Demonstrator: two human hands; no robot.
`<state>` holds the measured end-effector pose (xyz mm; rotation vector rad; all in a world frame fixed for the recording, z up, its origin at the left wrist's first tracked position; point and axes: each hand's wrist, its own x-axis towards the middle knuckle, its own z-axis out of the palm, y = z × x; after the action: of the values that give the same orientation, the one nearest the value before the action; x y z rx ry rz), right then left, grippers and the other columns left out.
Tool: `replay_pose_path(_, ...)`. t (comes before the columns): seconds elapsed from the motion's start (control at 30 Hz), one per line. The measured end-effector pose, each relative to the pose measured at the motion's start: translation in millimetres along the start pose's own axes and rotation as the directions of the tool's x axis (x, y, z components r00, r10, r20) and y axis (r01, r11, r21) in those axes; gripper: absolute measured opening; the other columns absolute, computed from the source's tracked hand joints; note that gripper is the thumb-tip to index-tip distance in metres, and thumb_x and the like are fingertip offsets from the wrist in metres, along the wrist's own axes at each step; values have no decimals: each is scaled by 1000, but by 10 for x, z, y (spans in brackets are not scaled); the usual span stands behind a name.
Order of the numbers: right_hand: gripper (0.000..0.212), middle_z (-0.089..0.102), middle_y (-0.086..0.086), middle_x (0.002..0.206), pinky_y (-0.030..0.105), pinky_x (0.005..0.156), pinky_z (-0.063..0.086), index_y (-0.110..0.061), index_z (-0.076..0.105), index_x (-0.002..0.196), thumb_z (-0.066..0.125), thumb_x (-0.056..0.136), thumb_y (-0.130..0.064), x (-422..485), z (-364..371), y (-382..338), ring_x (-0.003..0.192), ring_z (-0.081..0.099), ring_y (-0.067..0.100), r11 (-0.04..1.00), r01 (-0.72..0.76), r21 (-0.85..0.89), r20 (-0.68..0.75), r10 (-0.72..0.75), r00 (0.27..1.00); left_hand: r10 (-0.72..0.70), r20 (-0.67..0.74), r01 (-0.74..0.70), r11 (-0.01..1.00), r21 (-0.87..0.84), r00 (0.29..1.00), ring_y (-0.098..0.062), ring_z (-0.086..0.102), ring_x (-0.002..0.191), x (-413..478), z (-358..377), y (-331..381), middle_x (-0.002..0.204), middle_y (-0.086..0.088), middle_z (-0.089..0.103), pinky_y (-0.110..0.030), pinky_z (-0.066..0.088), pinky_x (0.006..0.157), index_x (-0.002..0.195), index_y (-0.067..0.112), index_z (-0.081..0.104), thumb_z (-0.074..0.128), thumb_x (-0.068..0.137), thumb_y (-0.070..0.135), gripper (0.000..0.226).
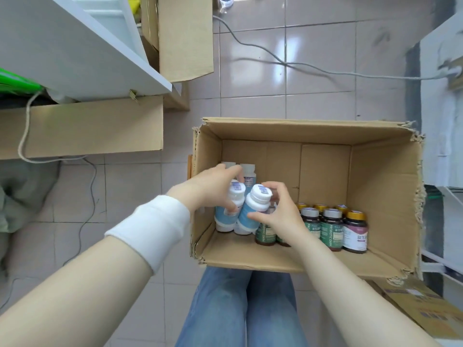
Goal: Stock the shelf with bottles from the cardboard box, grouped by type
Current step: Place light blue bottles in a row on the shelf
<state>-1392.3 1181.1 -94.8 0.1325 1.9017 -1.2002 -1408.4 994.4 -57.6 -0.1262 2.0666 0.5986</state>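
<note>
An open cardboard box [375, 171] stands on the tiled floor in front of my legs. At its near left, my left hand [210, 186] grips a white bottle with a light blue label [229, 214]. My right hand [278, 211] holds a second, tilted white-and-blue bottle [253, 211] by its side. Behind them stand two clear-capped bottles [246, 171]. Several dark brown bottles with green labels [332, 229] and one with a pink label [354, 232] stand along the near wall. The white shelf [75, 53] is at the upper left.
A second cardboard box [80, 126] sits under the shelf, another box [185, 36] behind it. A grey cable [288, 61] runs across the floor. A printed flat carton [421, 309] lies at the lower right. White furniture [441, 96] stands on the right.
</note>
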Motion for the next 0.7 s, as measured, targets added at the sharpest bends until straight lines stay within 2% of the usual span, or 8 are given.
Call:
replay_pose_path(0.13,63,53,-8,109,16,76,47,-37,43,112,77,71,-4,-361,-271,-224,94,57,7,969,36,246,-103,-11,995,72,-125,-113,929,-352,989,-15,57,91,-372,-275,141,104,3,54,-26,49,76,109,26,49,77,72,20,47)
replay_pose_path(0.2,63,53,-8,109,15,75,46,-36,41,116,74,74,-3,-601,-419,-323,94,55,6,958,58,280,-143,-18,990,109,-160,-171,874,-455,981,-11,57,84,-560,-434,277,100,3,57,-21,48,74,111,26,52,75,76,16,43)
replay_pose_path(0.27,64,55,-5,110,16,77,46,-36,40,121,72,76,-4,-830,-541,-403,95,55,6,943,74,324,-185,-13,983,171,-206,-257,807,-532,964,-12,57,84,-715,-577,440,102,-2,59,-26,49,76,106,33,52,74,77,14,41)
replay_pose_path(0.37,56,59,3,112,20,75,47,-21,45,127,71,79,-9,-1183,-650,-493,92,58,9,901,73,427,-288,59,956,266,-238,-357,684,-637,934,-13,59,90,-947,-734,721,101,-4,63,-27,52,79,111,30,53,72,78,11,42)
replay_pose_path(0.43,41,63,5,104,21,69,48,-13,54,117,70,80,-12,-1457,-659,-550,86,59,11,861,76,503,-334,112,936,354,-222,-406,620,-671,908,-13,60,93,-1145,-785,917,97,0,65,-27,52,83,111,33,54,74,73,20,45)
replay_pose_path(0.5,30,65,6,96,23,67,50,-17,59,104,73,77,-20,-1764,-595,-596,83,60,15,788,120,604,-369,143,918,434,-200,-440,572,-693,879,-15,61,97,-1363,-777,1083,98,0,65,-38,49,92,103,42,58,73,62,32,45)
replay_pose_path(0.63,96,67,4,100,33,79,52,-22,56,108,86,26,-60,-2486,-355,-747,89,63,16,642,274,717,-484,175,858,571,-165,-504,508,-698,804,-30,61,111,-1909,-688,1401,105,-3,64,-54,43,101,106,39,59,70,63,32,45)
replay_pose_path(0.7,99,68,5,105,34,73,57,-20,54,116,86,31,-58,-2889,-204,-805,89,65,18,522,351,777,-507,190,841,622,-153,-532,487,-692,768,-35,58,116,-2216,-618,1566,110,-6,62,-57,42,102,108,36,58,69,72,24,40)
